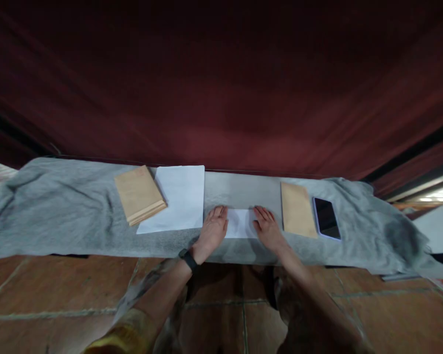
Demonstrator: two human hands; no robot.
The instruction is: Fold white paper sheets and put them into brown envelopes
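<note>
A small white folded sheet of paper (239, 223) lies flat on the grey cloth in front of me. My left hand (214, 226) rests flat on its left end, fingers stretched out, a dark watch on the wrist. On the right end lies my right hand (268, 227), also flat with its fingers extended. Just right of that hand is a single brown envelope (299, 210). To the left of my left hand is a larger stack of white paper (182, 199), with a pile of brown envelopes (138, 191) partly over its left edge.
A phone (327, 218) with a purple edge lies right of the single envelope. The grey cloth (70, 211) covers a long narrow bench. Behind it rises a dark red surface (221, 108). Tiled floor (59, 290) lies below, and white items (439, 228) stand at the far right.
</note>
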